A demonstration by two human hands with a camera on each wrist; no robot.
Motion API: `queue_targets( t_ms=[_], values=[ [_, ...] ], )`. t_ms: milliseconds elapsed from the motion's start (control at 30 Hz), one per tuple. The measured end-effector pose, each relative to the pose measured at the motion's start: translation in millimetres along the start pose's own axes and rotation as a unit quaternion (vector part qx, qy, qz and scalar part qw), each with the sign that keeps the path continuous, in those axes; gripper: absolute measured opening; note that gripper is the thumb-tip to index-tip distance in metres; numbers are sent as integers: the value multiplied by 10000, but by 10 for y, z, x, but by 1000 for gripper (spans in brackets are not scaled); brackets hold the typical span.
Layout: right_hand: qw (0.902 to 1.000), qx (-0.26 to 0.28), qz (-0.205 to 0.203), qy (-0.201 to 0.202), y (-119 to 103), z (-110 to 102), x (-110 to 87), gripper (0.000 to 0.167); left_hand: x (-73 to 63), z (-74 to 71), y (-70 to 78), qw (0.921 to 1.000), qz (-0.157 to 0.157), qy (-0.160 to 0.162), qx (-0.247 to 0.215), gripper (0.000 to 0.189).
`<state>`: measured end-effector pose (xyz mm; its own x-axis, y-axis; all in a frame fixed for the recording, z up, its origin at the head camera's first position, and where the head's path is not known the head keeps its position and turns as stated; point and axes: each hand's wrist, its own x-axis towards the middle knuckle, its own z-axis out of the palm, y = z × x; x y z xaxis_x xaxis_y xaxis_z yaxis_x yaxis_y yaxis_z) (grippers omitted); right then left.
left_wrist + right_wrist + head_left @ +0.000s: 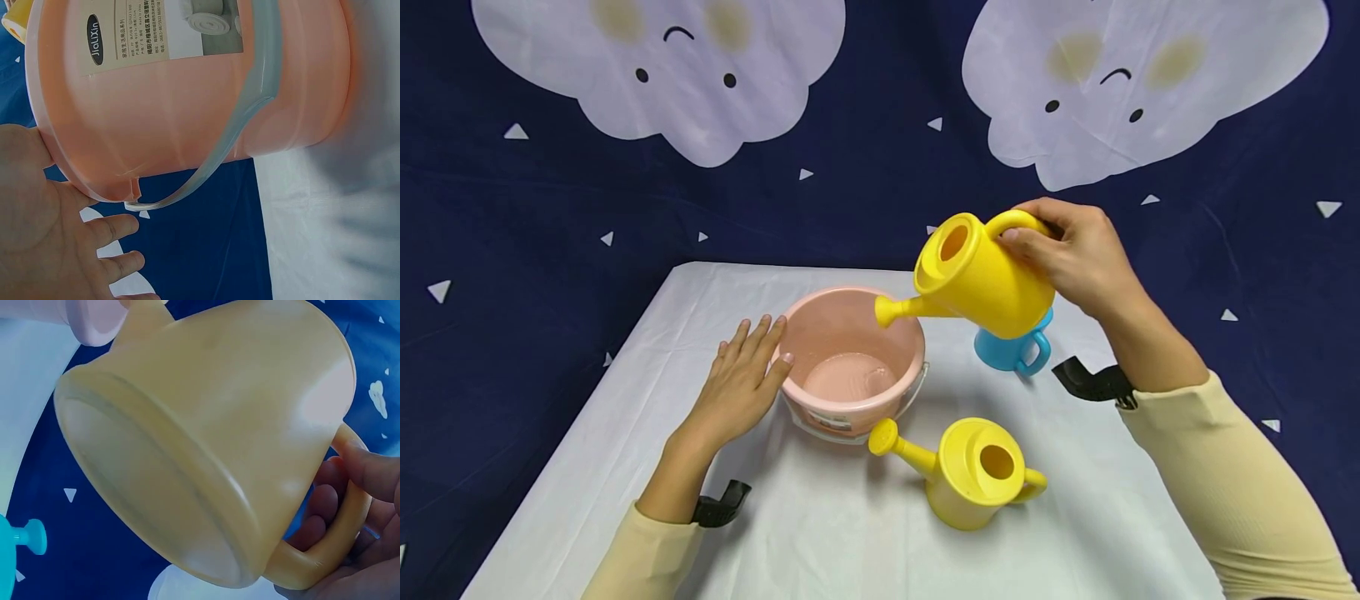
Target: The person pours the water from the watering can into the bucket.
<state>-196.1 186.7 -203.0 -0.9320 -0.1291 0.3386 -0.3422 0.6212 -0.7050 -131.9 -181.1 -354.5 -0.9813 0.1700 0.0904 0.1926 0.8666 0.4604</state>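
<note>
My right hand [1071, 250] grips the handle of a yellow watering can [988, 279], held up in the air and tilted so its spout points left over a pink bucket [917, 337]. In the right wrist view my fingers curl through the handle [337, 537], and the can's base faces the camera. The bucket stands on the table with some clear liquid at its bottom. My left hand [741, 379] has its fingers spread, thumb and forefinger touching the bucket's left rim. The left wrist view shows the bucket's label [137, 31] and its hanging grey handle [250, 106].
A second yellow watering can [973, 475] stands upright in front of the bucket, spout toward it. Behind the raised can, a blue watering can [1011, 350] is partly hidden. White cloth covers the table [820, 533]; a dark blue cloud-patterned backdrop [880, 208] hangs behind.
</note>
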Motion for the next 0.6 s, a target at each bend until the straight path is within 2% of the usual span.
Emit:
queue_targets(
  t_ms=[133,333,600],
  values=[
    [9994,298,60,142,61,7,-22,35,2,0,3,10000,-12,-1,-7,60],
    [9979,454,279,355,163,6,-67,35,7,-2,10,10000,-18,1,1,60],
    [9928,1021,333,537,267,20,-129,31,6,4,6,10000,-12,7,-11,60]
  ],
)
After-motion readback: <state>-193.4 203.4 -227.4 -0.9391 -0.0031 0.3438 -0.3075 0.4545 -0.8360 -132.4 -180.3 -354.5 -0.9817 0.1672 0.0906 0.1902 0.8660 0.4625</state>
